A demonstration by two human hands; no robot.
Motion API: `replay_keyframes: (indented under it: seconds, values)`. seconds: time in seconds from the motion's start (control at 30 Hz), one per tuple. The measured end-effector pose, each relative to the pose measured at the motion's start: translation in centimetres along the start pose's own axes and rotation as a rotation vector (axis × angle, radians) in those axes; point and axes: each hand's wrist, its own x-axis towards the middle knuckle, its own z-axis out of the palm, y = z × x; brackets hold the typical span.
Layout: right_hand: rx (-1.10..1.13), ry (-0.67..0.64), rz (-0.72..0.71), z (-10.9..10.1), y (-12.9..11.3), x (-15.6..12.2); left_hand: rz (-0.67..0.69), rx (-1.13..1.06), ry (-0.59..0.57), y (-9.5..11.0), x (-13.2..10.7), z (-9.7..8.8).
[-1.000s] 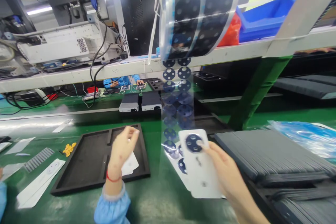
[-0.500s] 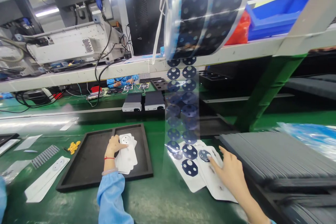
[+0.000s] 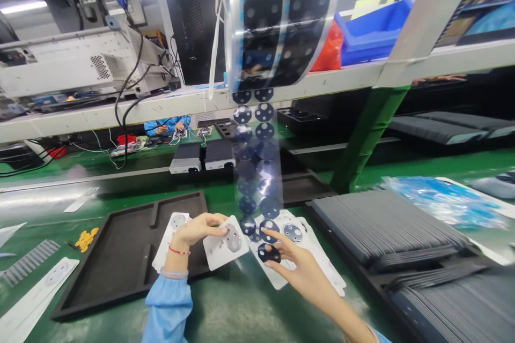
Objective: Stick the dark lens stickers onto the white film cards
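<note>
My left hand (image 3: 197, 233) pinches a white panel (image 3: 226, 246) with a grey holed disc area on it, held tilted above the tray's right edge. Behind that wrist, more white panels (image 3: 174, 225) lie in the black tray (image 3: 116, 257). My right hand (image 3: 295, 260) has thumb and fingers curled at a dark round sticker (image 3: 269, 253) with holes, at the lower end of a clear strip (image 3: 257, 171). The strip hangs from a large roll (image 3: 285, 21) carrying similar stickers. Under the right hand lie white panels (image 3: 322, 257), one showing a dark disc.
Stacks of grey plates (image 3: 386, 225) stand at the right, with a blue-and-clear plastic bag (image 3: 442, 201) behind. Yellow pieces (image 3: 86, 238) and white strips (image 3: 44, 289) lie left. A white shelf edge (image 3: 161, 110) crosses overhead. A co-worker's hands (image 3: 177, 127) show beyond it.
My left hand has lifted a white panel from the tray and brought it right. My right hand has moved left from the panels to the strip's lowest sticker. The view has shifted right.
</note>
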Motion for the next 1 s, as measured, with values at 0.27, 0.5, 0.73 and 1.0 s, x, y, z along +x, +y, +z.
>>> replay_keyframes:
  seconds: [0.27, 0.5, 0.73, 1.0]
  values:
    - [-0.033, 0.172, -0.088, 0.0, -1.4, -0.1, 0.019, -0.098, -0.035, 0.7, 0.1, 2.5]
    - [-0.439, 0.396, -0.643, 0.4, -0.6, -0.4, -0.060, -0.170, -0.033, 1.9, -0.2, 4.8]
    - [-0.985, 0.624, -1.004, -0.6, -1.5, -2.4, -0.054, -0.195, 0.091, 2.2, -0.2, 6.3]
    - [-0.425, 0.205, -0.871, -0.6, -4.8, -2.7, 0.106, -0.130, 0.394, 1.7, 0.3, 5.8]
